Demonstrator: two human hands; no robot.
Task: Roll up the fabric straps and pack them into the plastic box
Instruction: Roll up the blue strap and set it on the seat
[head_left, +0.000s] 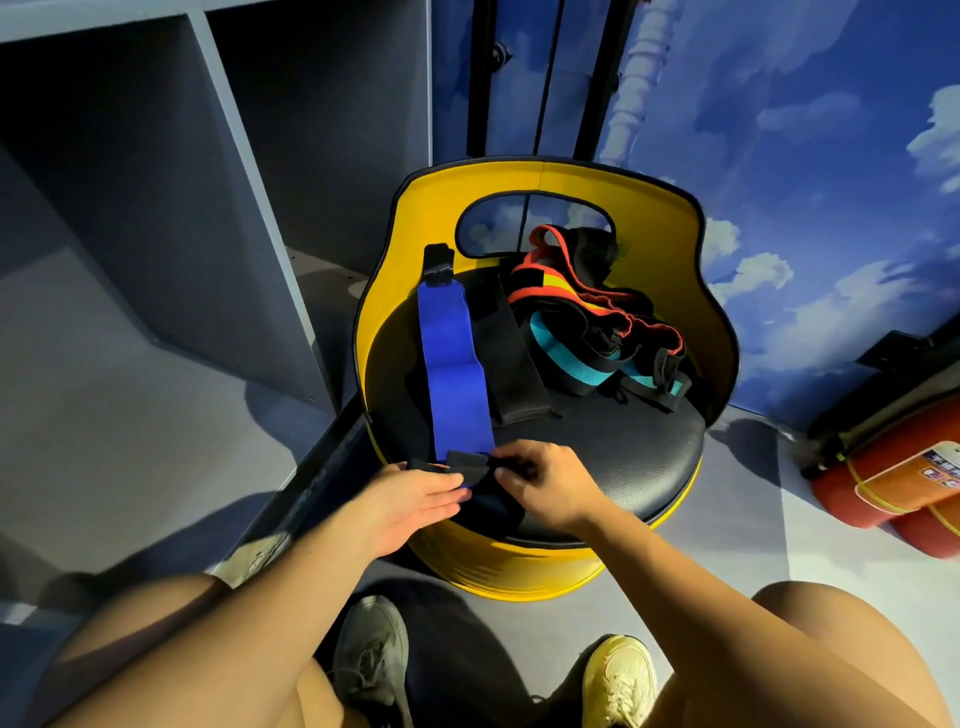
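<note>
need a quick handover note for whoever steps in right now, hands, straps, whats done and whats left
Left hand: fingers straight, pressing the near black end of the blue strap onto the black seat cushion.
Right hand: pinching that same black end, starting the roll.
Blue strap lies flat along the seat, its far black tab up against the yellow backrest.
Black strap lies beside it; a tangled pile of red, yellow and teal straps sits at the back right.
Done: nothing rolled yet.
Left: roll every strap and pack them; no plastic box is in view.
</note>
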